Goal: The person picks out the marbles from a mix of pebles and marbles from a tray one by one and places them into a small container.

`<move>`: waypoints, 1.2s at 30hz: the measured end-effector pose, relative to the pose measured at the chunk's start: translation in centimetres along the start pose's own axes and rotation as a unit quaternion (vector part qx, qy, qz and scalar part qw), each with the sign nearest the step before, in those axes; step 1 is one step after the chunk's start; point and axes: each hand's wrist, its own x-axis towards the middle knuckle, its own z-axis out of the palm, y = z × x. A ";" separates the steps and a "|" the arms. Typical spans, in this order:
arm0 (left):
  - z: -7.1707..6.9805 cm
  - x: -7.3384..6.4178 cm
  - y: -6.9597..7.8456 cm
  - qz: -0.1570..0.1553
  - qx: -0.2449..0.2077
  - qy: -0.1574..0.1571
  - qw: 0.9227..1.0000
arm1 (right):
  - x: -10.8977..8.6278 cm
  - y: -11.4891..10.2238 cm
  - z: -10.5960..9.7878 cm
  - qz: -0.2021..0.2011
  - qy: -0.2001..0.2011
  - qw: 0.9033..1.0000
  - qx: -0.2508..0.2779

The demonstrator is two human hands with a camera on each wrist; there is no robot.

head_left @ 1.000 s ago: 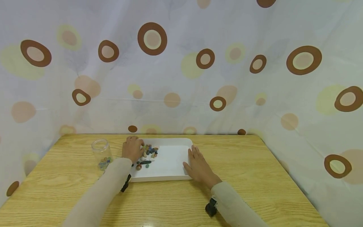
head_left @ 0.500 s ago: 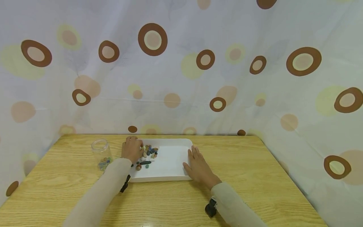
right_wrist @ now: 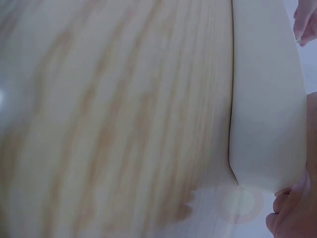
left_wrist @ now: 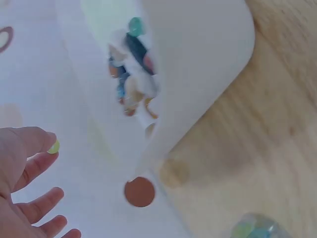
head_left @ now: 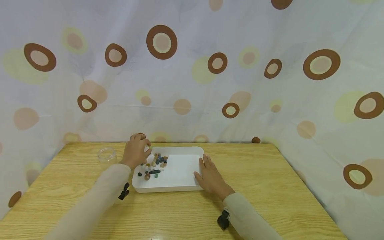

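Note:
My left hand [head_left: 134,153] is raised above the left rim of a white tray [head_left: 180,170], pinching a small yellow-green marble [left_wrist: 54,147] between thumb and index finger. The other fingers are spread apart. At the tray's left side lie several small stones [head_left: 162,159] of mixed colours, among them a long dark green one [head_left: 154,172]. My right hand [head_left: 211,176] rests against the tray's right side with its fingers extended. A clear jar [head_left: 107,155] stands left of the tray; my left forearm hides its lower part.
The wooden table [head_left: 258,173] extends right of the tray and in front of it. A patterned cloth [head_left: 192,83] hangs behind the table and along the sides. In the left wrist view, the jar's blurred contents [left_wrist: 257,228] look green and blue.
My left hand has lifted from among the stones with the yellow-green marble and moved slightly left. The left forearm now covers the jar's lower part. My right hand has stayed put.

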 end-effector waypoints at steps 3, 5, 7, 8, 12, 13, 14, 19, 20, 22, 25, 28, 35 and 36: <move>-1.6 -0.2 -0.1 0.010 -0.010 0.015 1.000 | 0.0 0.0 0.0 -0.004 0.003 1.000 0.004; -2.7 -0.4 -0.3 0.010 -0.016 0.018 1.000 | 0.0 0.1 0.0 -0.004 0.002 1.000 0.002; -3.6 -0.7 -0.7 0.009 -0.016 0.020 1.000 | 0.0 0.2 0.1 -0.005 0.001 1.000 -0.003; -4.1 -0.8 -0.9 0.007 -0.016 0.022 1.000 | 0.0 0.2 0.1 -0.004 0.002 1.000 -0.004; -5.8 -1.5 -1.9 0.008 -0.013 0.037 0.999 | 0.2 0.3 0.1 -0.005 0.003 1.000 -0.013; -6.2 -1.7 -2.1 0.008 -0.011 0.042 0.999 | 0.2 0.3 0.1 -0.006 0.005 1.000 -0.014; -6.6 -1.9 -2.3 0.007 -0.008 0.046 0.999 | 0.2 0.3 0.0 -0.008 0.007 1.000 -0.012; -8.5 -3.4 -3.2 -0.004 0.002 0.062 0.998 | 0.1 0.1 -0.3 -0.008 0.007 1.000 -0.012; -8.8 -3.7 -3.4 -0.006 0.004 0.065 0.998 | 0.1 0.1 -0.3 -0.007 0.006 1.000 -0.009; -9.2 -4.2 -4.0 -0.010 0.005 0.069 0.998 | 0.1 0.0 -0.3 -0.005 0.005 1.000 -0.011; -9.6 -4.9 -5.0 -0.011 0.010 0.075 0.997 | 0.1 0.1 -0.2 -0.003 0.005 1.000 -0.010; -9.7 -5.6 -5.9 -0.015 0.016 0.079 0.997 | 0.2 0.1 -0.2 -0.003 0.003 1.000 -0.012; -9.8 -6.8 -7.0 -0.026 0.029 0.068 0.997 | 0.2 0.1 0.0 -0.003 0.001 1.000 -0.011; -9.8 -6.9 -7.1 -0.027 0.030 0.066 0.997 | 0.2 0.1 0.1 -0.003 0.000 1.000 -0.010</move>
